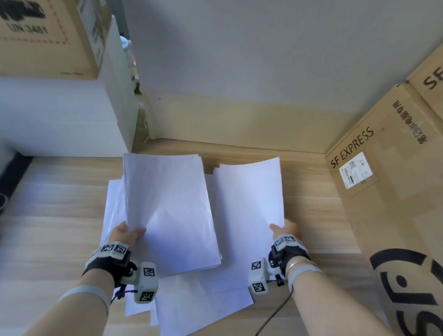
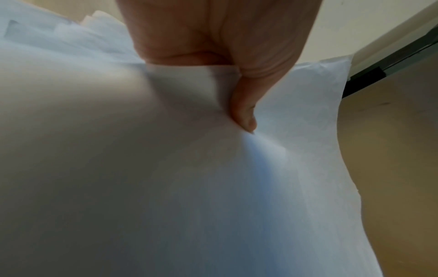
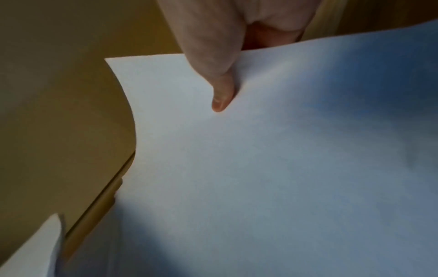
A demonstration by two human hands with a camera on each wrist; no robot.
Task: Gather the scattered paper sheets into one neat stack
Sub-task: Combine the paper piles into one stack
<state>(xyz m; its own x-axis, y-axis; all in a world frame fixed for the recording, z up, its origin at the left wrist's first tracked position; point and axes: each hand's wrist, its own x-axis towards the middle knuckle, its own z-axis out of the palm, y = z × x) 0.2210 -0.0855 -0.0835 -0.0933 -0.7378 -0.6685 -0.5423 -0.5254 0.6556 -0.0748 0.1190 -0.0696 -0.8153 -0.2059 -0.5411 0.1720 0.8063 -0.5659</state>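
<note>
The left hand [image 1: 126, 235] pinches a thick bundle of sheets [image 1: 169, 211] by its near-left corner. The right hand [image 1: 283, 229] pinches a single sheet [image 1: 248, 208] just to the bundle's right, long edges parallel. Loose sheets [image 1: 202, 307] lie beneath both hands.

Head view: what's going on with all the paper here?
A person is gathering loose white sheets on a wooden table. The left hand pinches a thick bundle of sheets at its near left corner, lifted off the table. The right hand pinches a separate sheet by its near right edge, curled upward beside the bundle. More sheets lie fanned out flat underneath, so it is not one stack yet. Cardboard boxes stand to the right.
</note>
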